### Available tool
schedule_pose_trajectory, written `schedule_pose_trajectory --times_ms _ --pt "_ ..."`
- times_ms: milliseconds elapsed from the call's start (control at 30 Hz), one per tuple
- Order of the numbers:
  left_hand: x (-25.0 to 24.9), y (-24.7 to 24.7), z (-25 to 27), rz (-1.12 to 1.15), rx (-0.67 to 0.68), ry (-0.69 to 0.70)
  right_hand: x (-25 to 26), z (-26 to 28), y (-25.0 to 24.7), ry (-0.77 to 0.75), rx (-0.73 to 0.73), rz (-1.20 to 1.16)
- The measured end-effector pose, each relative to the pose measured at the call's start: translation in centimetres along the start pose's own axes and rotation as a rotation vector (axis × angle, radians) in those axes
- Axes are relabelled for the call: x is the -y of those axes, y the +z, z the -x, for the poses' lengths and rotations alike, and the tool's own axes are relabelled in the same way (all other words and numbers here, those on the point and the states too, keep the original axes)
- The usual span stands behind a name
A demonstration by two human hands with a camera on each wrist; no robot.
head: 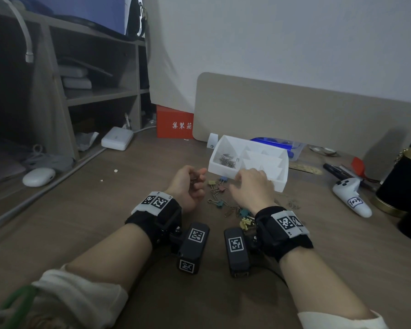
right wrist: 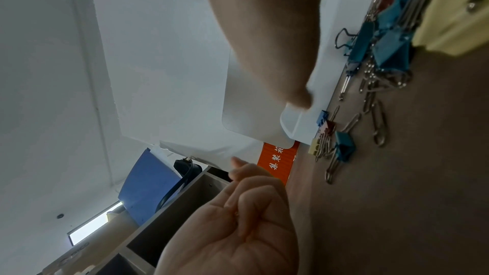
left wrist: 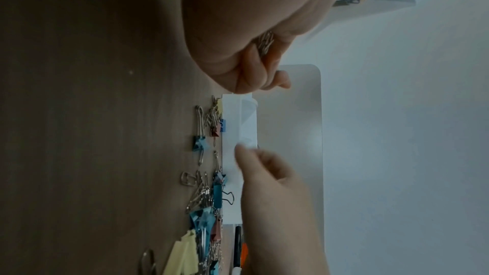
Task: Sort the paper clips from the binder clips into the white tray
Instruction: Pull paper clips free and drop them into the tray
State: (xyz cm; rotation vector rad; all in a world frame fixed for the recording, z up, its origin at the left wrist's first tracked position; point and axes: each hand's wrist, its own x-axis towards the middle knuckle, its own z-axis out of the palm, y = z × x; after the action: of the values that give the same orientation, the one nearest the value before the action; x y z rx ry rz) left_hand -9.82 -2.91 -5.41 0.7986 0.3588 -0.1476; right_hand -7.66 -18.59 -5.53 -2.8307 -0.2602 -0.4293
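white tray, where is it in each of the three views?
Head: white tray at centre, right of middle, behind the right hand.
Left wrist: narrow vertical white strip at centre.
Right wrist: white wall upper right, under a fingertip.
Shared landmark: small blue binder clip against the tray's wall.

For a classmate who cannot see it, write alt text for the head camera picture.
Two hands work over a wooden desk: the left hand curls around a few paper clips, and the right hand rests on the near edge of a white tray. More paper clips lie in the tray's left compartment, and coloured binder clips lie scattered between the hands.
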Motion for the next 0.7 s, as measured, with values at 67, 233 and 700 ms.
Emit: schedule_pose_trajectory --times_ms 67,233,700 --pt "0.0 0.1 0.0 -0.005 -0.002 0.0 0.5 0.1 0.1 -0.116 0.053 -0.179" --pt "0.0 0.1 -0.1 -0.011 -0.004 -0.017 0.9 0.5 0.2 -0.216 0.34 -0.074" --pt "0.1 0.2 0.0 -0.041 0.019 -0.032 -0.5 0.1 -0.2 0.097 0.018 0.115"
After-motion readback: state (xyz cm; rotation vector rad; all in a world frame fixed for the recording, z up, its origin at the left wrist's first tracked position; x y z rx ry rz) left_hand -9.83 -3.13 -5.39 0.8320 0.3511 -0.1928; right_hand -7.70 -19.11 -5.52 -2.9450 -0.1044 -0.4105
